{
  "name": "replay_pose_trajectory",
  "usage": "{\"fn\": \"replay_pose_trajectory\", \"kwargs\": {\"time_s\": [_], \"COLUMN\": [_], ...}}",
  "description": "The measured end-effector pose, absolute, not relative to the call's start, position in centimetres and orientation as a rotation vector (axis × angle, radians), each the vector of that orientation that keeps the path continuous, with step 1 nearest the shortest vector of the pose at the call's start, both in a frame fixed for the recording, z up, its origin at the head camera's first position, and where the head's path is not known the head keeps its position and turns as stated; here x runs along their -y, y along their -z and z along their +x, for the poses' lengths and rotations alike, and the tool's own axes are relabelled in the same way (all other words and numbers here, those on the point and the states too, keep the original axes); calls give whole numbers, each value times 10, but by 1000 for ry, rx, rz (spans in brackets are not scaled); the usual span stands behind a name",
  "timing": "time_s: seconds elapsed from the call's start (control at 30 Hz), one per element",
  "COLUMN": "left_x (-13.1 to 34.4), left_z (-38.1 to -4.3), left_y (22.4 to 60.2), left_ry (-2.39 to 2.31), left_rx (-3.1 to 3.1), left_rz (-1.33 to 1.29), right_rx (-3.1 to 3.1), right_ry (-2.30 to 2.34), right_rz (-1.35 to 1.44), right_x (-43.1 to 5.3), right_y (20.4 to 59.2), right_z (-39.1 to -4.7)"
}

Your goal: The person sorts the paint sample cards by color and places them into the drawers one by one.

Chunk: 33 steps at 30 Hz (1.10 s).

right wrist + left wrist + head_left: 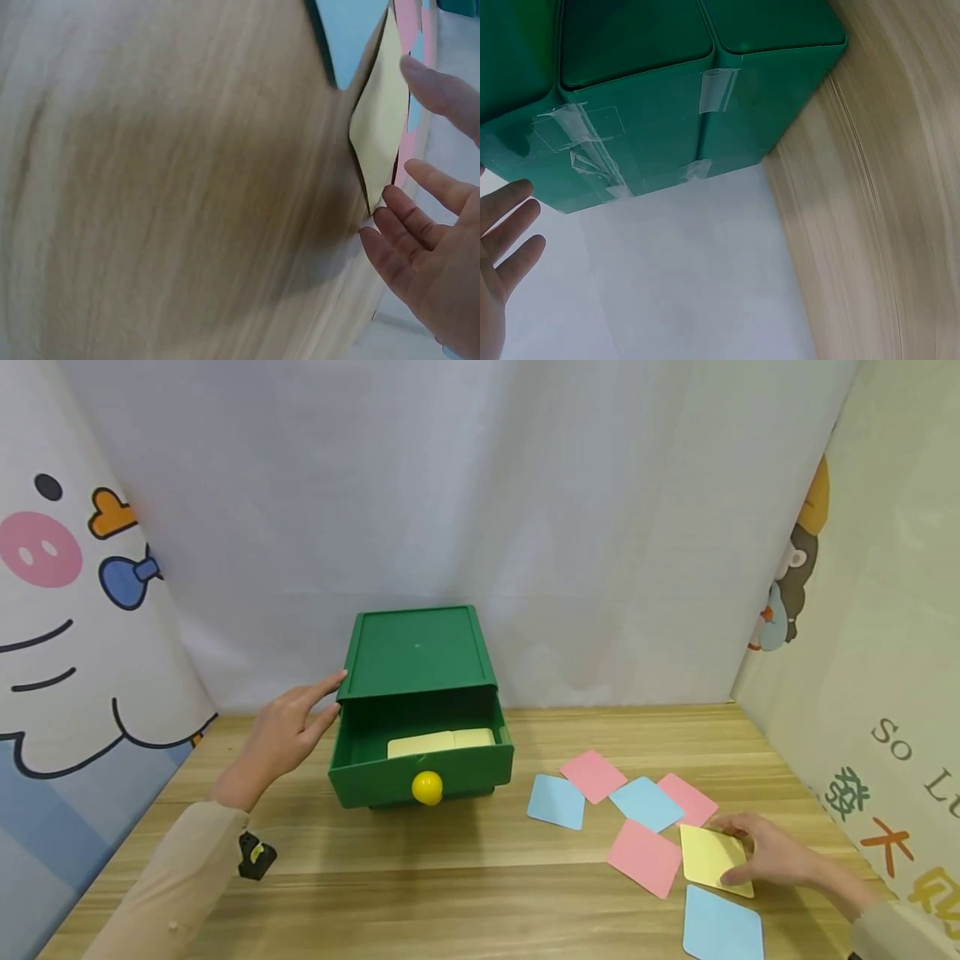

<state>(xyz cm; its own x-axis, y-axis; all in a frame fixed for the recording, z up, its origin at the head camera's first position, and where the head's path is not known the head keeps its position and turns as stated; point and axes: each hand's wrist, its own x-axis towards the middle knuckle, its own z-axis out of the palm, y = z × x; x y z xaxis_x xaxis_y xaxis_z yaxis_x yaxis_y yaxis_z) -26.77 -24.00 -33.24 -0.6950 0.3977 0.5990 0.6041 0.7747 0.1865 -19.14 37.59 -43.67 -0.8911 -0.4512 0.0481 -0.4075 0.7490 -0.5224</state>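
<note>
On the wooden table stands a green drawer box (420, 652), its front drawer (457, 774) pulled out by a round yellow knob (427, 787). Pale yellow cards (441, 742) show inside the drawer. My left hand (288, 731) rests its fingertips along the box's left side, fingers extended. Clear tape (581, 131) joins the green units in the left wrist view. Over a yellow card (707, 857) at the right, my right hand (772, 852) spreads thumb and fingers across opposite edges. In the right wrist view the thumb (435, 86) overlaps that card, which lies flat.
Pink cards (645, 858) and blue cards (555, 802) lie scattered left of my right hand, with another blue card (722, 923) nearer me. A small black object (257, 857) sits by my left sleeve. White curtain (600, 568) backs the table, and printed cloths hang at both sides.
</note>
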Motion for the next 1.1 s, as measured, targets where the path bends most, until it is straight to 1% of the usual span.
{"fn": "replay_pose_trajectory", "kwargs": {"time_s": [0.17, 0.43, 0.7, 0.97, 1.1], "left_x": [240, 241, 240, 239, 239], "left_z": [-267, -267, -267, -267, -267], "left_y": [333, 332, 332, 331, 331], "left_ry": [497, 474, 477, 479, 478], "left_rx": [2427, 2427, 2428, 2408, 2408], "left_rz": [-746, -742, -742, -752, -753], "right_rx": [-2925, -2946, -2819, -2666, -2635], "right_ry": [699, 669, 971, 1013, 1002], "right_rz": [-712, -695, -839, -811, -848], "right_x": [-375, -373, -377, -383, -380], "right_y": [440, 440, 438, 413, 397], "right_z": [-190, -192, -199, -206, -211]}}
